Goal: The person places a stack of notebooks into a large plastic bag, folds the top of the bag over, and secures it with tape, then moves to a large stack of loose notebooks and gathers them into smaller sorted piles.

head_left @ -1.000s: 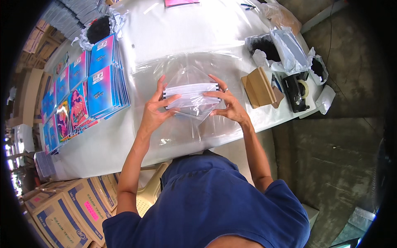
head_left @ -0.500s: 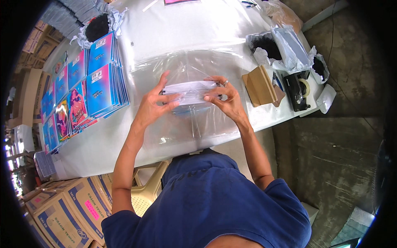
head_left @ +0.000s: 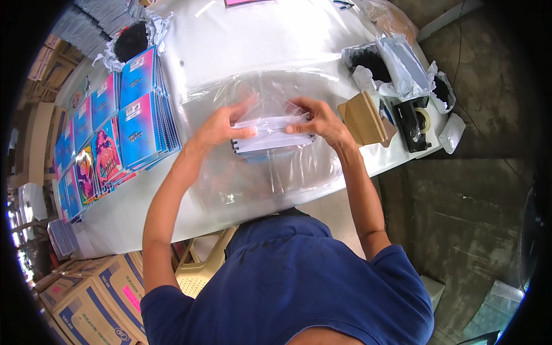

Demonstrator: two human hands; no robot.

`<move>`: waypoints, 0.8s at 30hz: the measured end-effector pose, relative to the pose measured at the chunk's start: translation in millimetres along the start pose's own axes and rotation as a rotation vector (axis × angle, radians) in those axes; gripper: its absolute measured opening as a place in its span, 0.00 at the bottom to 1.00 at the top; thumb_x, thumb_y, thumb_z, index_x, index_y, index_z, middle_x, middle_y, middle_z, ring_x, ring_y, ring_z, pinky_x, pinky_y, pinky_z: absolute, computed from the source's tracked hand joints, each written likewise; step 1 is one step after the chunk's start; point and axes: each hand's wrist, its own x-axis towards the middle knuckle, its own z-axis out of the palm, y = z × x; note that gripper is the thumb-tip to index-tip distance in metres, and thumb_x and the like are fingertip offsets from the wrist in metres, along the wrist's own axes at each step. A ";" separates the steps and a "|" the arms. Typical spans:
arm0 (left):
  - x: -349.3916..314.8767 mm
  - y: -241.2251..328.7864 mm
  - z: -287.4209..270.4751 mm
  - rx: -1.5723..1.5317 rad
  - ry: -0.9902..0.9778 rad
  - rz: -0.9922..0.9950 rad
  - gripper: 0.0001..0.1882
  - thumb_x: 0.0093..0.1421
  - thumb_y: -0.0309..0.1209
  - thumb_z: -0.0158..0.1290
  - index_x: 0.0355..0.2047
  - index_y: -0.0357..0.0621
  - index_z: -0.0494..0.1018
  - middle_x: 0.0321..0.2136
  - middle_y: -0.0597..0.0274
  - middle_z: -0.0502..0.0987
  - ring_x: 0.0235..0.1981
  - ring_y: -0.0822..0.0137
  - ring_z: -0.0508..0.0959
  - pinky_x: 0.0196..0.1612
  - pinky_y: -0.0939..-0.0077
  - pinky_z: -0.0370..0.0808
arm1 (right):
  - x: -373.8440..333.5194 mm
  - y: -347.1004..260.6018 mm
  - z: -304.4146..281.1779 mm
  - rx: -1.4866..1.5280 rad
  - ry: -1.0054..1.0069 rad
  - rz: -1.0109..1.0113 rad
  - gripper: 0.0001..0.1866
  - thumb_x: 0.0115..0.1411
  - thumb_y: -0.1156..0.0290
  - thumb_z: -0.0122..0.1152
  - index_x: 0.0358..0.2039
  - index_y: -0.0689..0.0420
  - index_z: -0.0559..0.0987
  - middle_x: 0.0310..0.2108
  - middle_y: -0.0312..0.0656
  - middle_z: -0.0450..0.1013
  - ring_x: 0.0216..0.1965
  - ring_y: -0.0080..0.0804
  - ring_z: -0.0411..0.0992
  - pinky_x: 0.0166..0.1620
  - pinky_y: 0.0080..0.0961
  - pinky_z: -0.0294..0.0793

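A stack of spiral notebooks (head_left: 273, 141) stands in front of me with its white page edges facing up; dark coils show at its left end. Clear plastic film (head_left: 215, 181) lies spread around it and rises behind it. My left hand (head_left: 224, 125) grips the stack's left end, thumb on the near side and fingertips blurred at the far side. At the right end my right hand (head_left: 323, 123) holds the stack the same way, its thumb pressed on the page edges and its fingers bent behind, at the film. Whether the film lies between hands and stack is unclear.
Piles of blue-pink spiral notebooks (head_left: 138, 123) cover the table's left. On the right stand a folded brown cardboard piece (head_left: 363, 119), a black tape dispenser (head_left: 414, 129) and paper-wrapped bundles with black coils (head_left: 368, 63). Cartons (head_left: 95, 310) and a beige plastic chair (head_left: 198, 273) are below left.
Both hands have closed in on the stack's ends, thumbs now on the page edges. The stack looks tilted a little, with more of its near side and coils showing.
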 end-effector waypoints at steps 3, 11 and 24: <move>14.5 -8.8 -15.6 -0.055 -0.303 -0.246 0.29 0.47 0.41 0.65 0.45 0.32 0.76 0.53 0.55 0.73 0.56 0.63 0.69 0.59 0.72 0.62 | 7.5 3.7 -5.5 0.044 -0.119 0.059 0.17 0.37 0.70 0.76 0.30 0.59 0.84 0.29 0.34 0.74 0.34 0.28 0.70 0.40 0.21 0.67; 17.7 10.3 -12.7 0.016 -0.398 -0.049 0.24 0.52 0.33 0.61 0.49 0.38 0.75 0.54 0.57 0.73 0.55 0.65 0.71 0.56 0.76 0.65 | 0.0 -4.6 4.0 0.041 -0.109 -0.091 0.13 0.38 0.80 0.65 0.28 0.56 0.85 0.30 0.33 0.74 0.35 0.27 0.69 0.44 0.22 0.65; -27.7 30.3 12.1 1.321 -0.208 0.509 0.35 0.52 0.37 0.59 0.61 0.72 0.61 0.64 0.72 0.58 0.67 0.47 0.50 0.64 0.42 0.52 | -56.8 -15.8 44.8 -0.836 0.507 -0.400 0.09 0.47 0.75 0.65 0.32 0.53 0.84 0.37 0.42 0.76 0.36 0.38 0.72 0.45 0.34 0.65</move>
